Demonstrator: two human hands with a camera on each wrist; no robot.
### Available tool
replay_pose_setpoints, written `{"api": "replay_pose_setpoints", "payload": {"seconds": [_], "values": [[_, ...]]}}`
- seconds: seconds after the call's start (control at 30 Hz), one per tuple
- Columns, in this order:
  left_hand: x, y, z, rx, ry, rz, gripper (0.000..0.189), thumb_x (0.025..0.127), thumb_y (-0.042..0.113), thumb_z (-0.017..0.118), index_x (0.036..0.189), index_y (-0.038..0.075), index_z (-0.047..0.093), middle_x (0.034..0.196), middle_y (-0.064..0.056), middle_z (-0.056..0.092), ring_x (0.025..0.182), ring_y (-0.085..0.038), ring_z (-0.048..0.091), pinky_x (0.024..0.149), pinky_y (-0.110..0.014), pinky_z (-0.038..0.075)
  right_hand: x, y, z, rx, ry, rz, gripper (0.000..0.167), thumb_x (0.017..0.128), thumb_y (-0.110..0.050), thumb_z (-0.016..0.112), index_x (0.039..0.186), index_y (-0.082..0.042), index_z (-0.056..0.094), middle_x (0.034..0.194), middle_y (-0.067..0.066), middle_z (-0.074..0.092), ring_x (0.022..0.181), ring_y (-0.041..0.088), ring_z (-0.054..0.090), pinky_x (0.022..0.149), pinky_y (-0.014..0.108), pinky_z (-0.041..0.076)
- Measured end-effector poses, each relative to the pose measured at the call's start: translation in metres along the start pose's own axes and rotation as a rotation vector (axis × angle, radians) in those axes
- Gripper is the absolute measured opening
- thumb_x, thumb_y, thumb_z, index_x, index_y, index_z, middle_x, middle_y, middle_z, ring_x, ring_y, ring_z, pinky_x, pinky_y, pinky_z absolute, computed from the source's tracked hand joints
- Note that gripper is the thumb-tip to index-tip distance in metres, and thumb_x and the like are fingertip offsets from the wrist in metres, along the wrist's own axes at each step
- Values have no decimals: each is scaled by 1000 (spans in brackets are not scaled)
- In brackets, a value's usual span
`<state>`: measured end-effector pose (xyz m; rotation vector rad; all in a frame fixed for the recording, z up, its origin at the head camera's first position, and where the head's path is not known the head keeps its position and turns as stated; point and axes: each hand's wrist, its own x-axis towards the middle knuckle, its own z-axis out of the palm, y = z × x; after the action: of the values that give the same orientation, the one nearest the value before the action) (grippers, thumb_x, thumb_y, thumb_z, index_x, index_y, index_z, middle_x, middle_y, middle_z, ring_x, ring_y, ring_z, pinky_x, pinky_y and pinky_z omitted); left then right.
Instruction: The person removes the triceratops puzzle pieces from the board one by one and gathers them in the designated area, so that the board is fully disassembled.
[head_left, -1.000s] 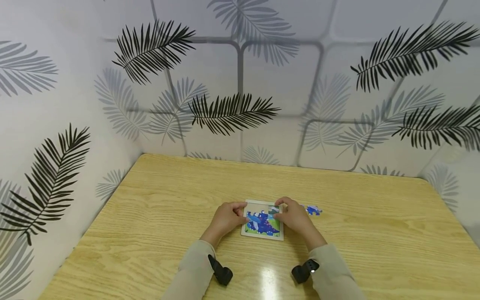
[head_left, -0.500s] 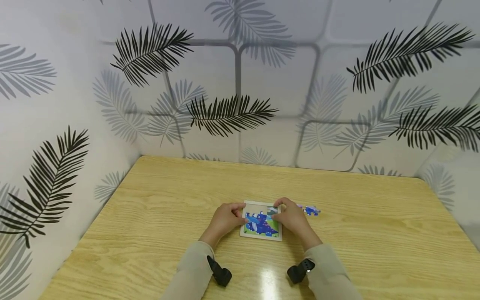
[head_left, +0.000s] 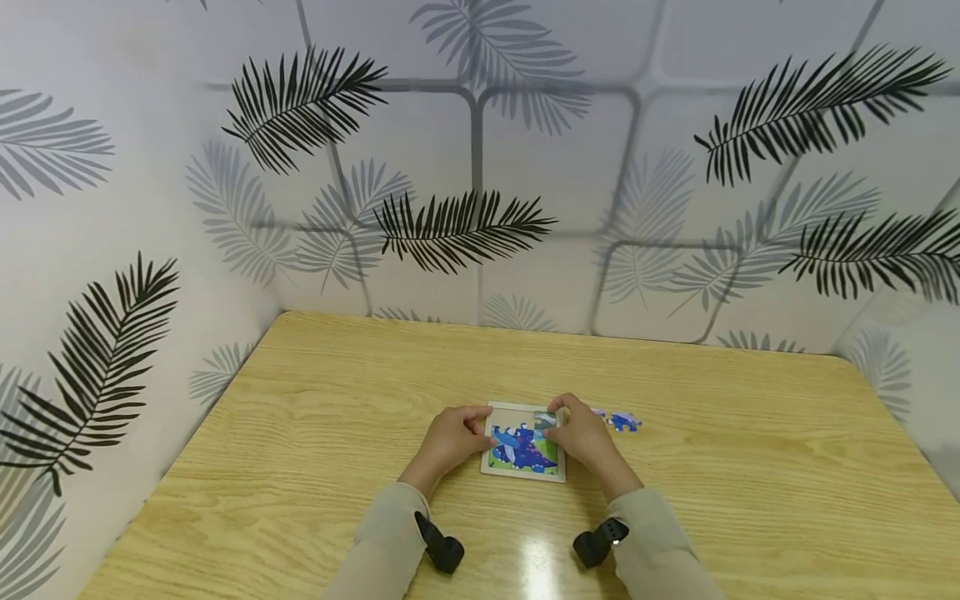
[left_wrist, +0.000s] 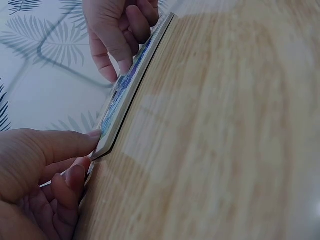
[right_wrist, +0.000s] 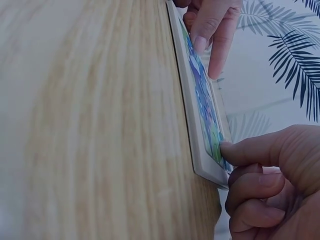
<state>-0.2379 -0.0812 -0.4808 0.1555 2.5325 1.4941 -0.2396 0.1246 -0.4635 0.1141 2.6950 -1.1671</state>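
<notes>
A square jigsaw puzzle tray [head_left: 522, 477] with a pale wooden rim lies flat on the table. Its picture is a blue dinosaur on green; bare wood shows along the upper left inside. My left hand [head_left: 448, 440] grips the tray's left side, thumb on top and forefinger at the upper left corner. At the upper right corner, the thumb and forefinger of my right hand [head_left: 588, 435] pinch a grey-green puzzle piece [head_left: 546, 421] that lies in the tray. The right wrist view shows the right thumb [right_wrist: 250, 151] on the picture's edge; the forefinger is mostly hidden there.
Loose blue and purple puzzle pieces [head_left: 624, 422] lie just right of my right hand, partly hidden behind it. The wood-grain table [head_left: 360, 367] runs back to a wall with leaf patterns [head_left: 547, 175]. Each wrist carries a black camera [head_left: 444, 553].
The whole head view shifts slightly between the first two frames. Both hands keep their places on the tray, and nothing else visibly moves.
</notes>
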Motion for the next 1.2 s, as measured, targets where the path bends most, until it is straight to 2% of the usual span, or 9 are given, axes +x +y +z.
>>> {"api": "replay_pose_setpoints", "payload": {"seconds": [0.23,0.33,0.6,0.83,1.03,1.2], "values": [[0,-1,1,3,1,-3,49,78,7,76,125,5,62,71,1,55,63,-13,43,66,-28,38,-1,0,1,8,3,-17,30,85,-7,68,111,-8,53,73,6,45,63,19,43,53,28,33],[0,0,1,11,2,1,49,78,7,76,125,5,62,71,1,55,63,-13,44,66,-28,38,-2,-1,0,-9,8,-36,30,85,-6,67,111,-9,53,75,7,47,62,18,44,52,28,35],[2,1,0,13,5,-4,48,79,8,76,124,6,63,71,1,55,63,-13,45,68,-28,39,-1,-2,1,-22,92,-173,30,79,3,70,103,-5,56,82,9,46,72,21,45,58,29,37],[2,2,-2,26,9,11,48,78,8,77,124,4,63,71,2,55,64,-13,44,66,-27,38,0,2,3,37,89,-131,20,87,-2,65,104,-8,55,87,8,51,79,22,49,62,28,40],[1,2,-1,33,8,1,48,78,9,77,124,6,63,71,2,56,63,-13,45,66,-27,38,0,4,3,56,111,-136,18,86,-1,65,102,-7,58,84,6,51,77,21,49,61,28,40],[0,0,-1,32,8,-8,48,78,9,77,124,6,63,72,1,56,64,-13,45,66,-27,38,0,6,3,117,110,-103,16,88,-2,63,103,-6,60,88,9,54,77,21,50,60,27,42]]}}
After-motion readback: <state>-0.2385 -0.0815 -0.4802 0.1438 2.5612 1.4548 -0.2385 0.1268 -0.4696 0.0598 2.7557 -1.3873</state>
